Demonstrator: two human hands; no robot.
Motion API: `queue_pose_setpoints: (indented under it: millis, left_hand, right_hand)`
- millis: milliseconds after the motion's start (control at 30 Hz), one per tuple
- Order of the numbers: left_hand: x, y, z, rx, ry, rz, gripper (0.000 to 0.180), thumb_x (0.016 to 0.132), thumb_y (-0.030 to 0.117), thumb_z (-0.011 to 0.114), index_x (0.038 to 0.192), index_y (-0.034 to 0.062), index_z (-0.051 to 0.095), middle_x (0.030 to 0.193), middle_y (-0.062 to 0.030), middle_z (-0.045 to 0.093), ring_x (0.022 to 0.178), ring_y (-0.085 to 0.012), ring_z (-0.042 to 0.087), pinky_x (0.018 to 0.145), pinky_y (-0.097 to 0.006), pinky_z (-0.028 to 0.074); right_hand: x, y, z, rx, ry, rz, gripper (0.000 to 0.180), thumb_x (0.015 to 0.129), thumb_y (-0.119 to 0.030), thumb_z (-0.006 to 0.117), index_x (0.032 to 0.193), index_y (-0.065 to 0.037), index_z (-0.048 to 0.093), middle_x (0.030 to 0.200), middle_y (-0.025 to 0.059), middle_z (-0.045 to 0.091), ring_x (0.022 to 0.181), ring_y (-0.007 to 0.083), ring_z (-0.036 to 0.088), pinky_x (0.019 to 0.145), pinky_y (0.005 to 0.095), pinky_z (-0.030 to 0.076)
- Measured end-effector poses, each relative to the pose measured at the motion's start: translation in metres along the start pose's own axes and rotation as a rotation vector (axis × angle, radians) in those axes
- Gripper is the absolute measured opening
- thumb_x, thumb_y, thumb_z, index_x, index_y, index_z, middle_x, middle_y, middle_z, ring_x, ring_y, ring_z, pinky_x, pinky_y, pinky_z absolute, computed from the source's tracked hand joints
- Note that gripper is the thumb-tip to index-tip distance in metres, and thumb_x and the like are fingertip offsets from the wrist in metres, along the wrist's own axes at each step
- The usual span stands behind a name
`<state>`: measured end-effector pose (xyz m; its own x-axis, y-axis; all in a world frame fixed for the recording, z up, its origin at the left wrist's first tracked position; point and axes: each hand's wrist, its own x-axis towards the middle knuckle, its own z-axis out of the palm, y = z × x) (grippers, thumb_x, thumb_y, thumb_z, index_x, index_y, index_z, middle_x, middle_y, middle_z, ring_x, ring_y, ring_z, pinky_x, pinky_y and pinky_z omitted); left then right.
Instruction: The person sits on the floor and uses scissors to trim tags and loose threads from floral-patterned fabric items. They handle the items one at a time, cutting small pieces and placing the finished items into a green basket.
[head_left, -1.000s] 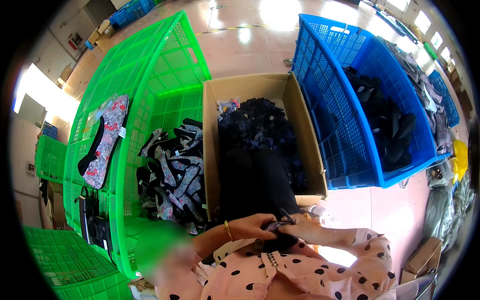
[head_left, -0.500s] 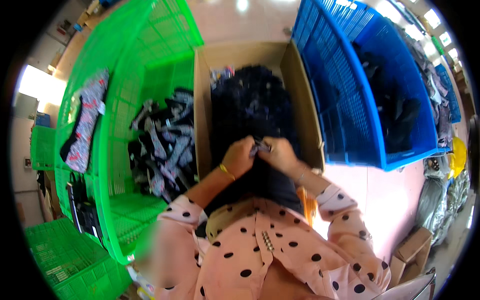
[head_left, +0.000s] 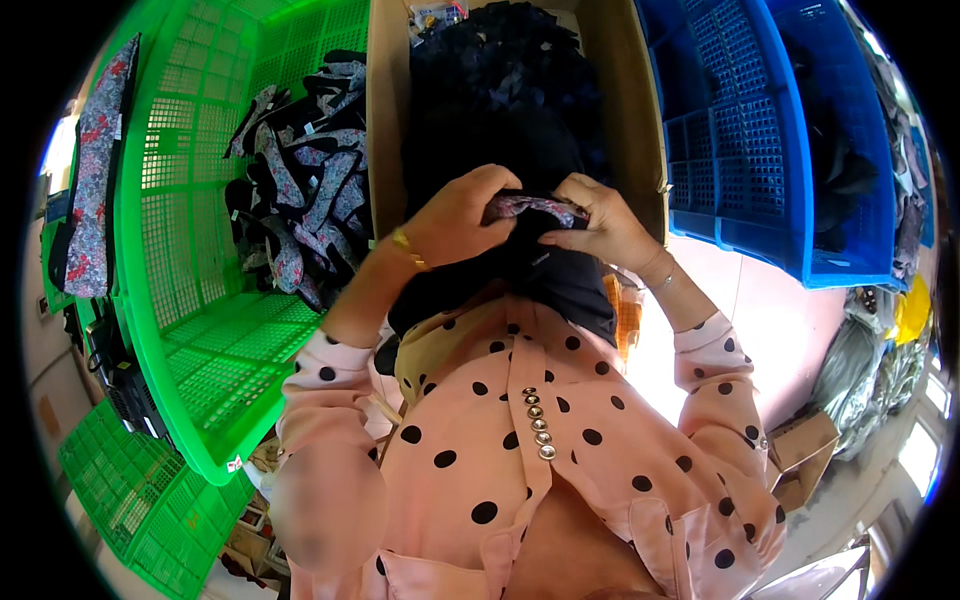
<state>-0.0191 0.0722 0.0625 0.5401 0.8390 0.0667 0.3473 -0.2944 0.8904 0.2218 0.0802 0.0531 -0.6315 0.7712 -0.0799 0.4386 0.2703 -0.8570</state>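
Above my lap, a narrow floral fabric piece with black cloth [head_left: 540, 206] stretches between my two hands. One end is in the closed fingers of my left hand [head_left: 470, 215]. My right hand [head_left: 610, 228] pinches the other end between thumb and fingers. Just beyond them, a cardboard box [head_left: 386, 130] holds a heap of dark cloth pieces [head_left: 500, 85]. Similar floral-and-black pieces [head_left: 305, 180] lie piled in the green plastic crate [head_left: 185, 205] on my left. Black fabric over my lap blends into the dark cloth, so the held piece's lower edge is hard to make out.
Over the green crate's outer side hangs a long floral piece [head_left: 95, 175]. A blue crate [head_left: 725, 130] with dark cloth stands at right. Another green crate [head_left: 150, 490] sits low at left. Grey plastic bags [head_left: 850, 355] and a small cardboard box [head_left: 805, 450] lie at right.
My hands have moved apart, and more of the floral piece shows between them. The view has tilted down, so the crates and box sit higher in the picture.
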Motion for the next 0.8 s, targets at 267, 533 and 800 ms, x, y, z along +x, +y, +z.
queue_pose_setpoints:
  millis: [267,533,800]
  left_hand:
    - [-0.01,-0.011,0.014,0.261,0.142,0.162,0.049,0.066,-0.004,0.074,0.109,0.0024,0.052,0.1,-0.0153,0.055,0.092,-0.0353,0.057,0.079,-0.039,0.049]
    - [0.022,-0.03,0.034,0.427,0.585,0.208,0.034,0.071,-0.009,0.063,0.102,0.0027,0.054,0.095,-0.0155,0.054,0.088,-0.0343,0.056,0.08,-0.04,0.047]
    - [-0.016,-0.025,-0.001,-0.053,0.637,0.145,0.016,0.082,0.005,0.07,0.095,0.0063,0.061,0.084,-0.0039,0.063,0.07,-0.0107,0.059,0.062,-0.025,0.048]
  right_hand:
    - [0.01,0.01,-0.002,-0.163,0.09,0.017,0.037,0.073,-0.024,0.08,0.093,-0.003,0.056,0.084,0.0131,0.051,0.074,0.0326,0.057,0.066,0.0371,0.047]
    - [0.043,0.018,-0.002,-0.519,0.409,-0.078,0.027,0.076,-0.011,0.074,0.09,-0.005,0.052,0.081,0.0139,0.058,0.072,0.0343,0.061,0.06,0.04,0.05]
    - [-0.002,-0.003,-0.004,-0.041,0.364,0.455,0.021,0.089,-0.023,0.067,0.099,-0.005,0.062,0.074,0.0099,0.063,0.066,0.0223,0.063,0.061,0.0307,0.048]
